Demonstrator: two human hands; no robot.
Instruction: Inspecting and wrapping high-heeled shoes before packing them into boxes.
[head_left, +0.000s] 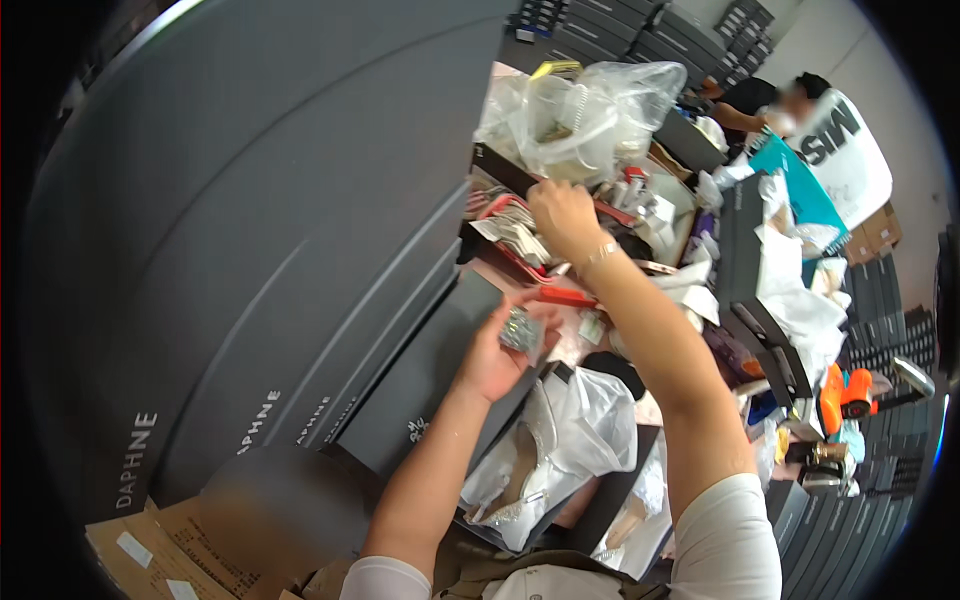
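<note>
My left hand [497, 352] is turned palm up, its fingers curled round a small clear packet [519, 330] with something silvery inside. Farther off, my right hand [565, 215] reaches down, knuckles up and fingers bent, at an open dark box [503, 172]. Its fingertips are hidden, so I cannot make out what they grip. Beside that hand lies a red-rimmed tray [515, 238] of pale paper tags. Between my two hands lies a long red object [566, 296]. Below my left hand, a glittery shoe [525, 490] rests in clear plastic wrapping in a box.
Large dark grey shoeboxes [250, 230] rise in a stack close on my left. Clear plastic bags [590, 115] pile up at the back. Toward the right are white tissue paper [790, 290] and an orange tool [845, 392]. A person [750, 105] works at the far right.
</note>
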